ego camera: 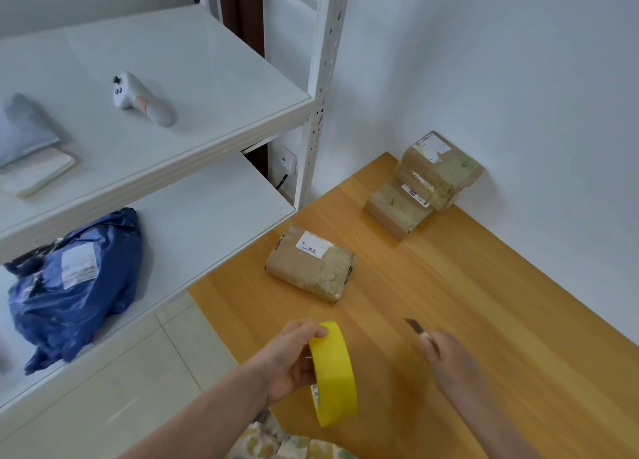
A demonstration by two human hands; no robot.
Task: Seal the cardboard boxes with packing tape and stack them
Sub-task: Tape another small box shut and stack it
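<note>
**Head view: tape roll and cutter in hand, boxes on table**

Head camera, looking down over the wooden table (501, 320).

- Left hand (294, 358): fingers curled round a roll of yellow tape (333, 372), thumb on the top of the outer band, other fingers through the core. The roll is held on edge above the near part of the table. A small printed patch shows on its inner ring.
- Right hand (449, 362): motion-blurred. It grips a small cutter (413, 324) whose dark tip sticks out toward the boxes. Exact finger placement cannot be told.
- Single cardboard box (311, 263): lies flat near the table's left edge, well apart from both hands. It is brown and wrapped in glossy clear tape, with a white shipping label on top and crumpled corners.
- Stepped pile of boxes (425, 182): stands at the far corner of the table, touching the white wall. These are also brown, with labels and clear tape. There appear to be three.
- White shelving (193, 120) stands to the left. A grey handheld controller (141, 99) lies on the upper shelf and a blue plastic mailer bag (76, 285) on the lower.
</note>
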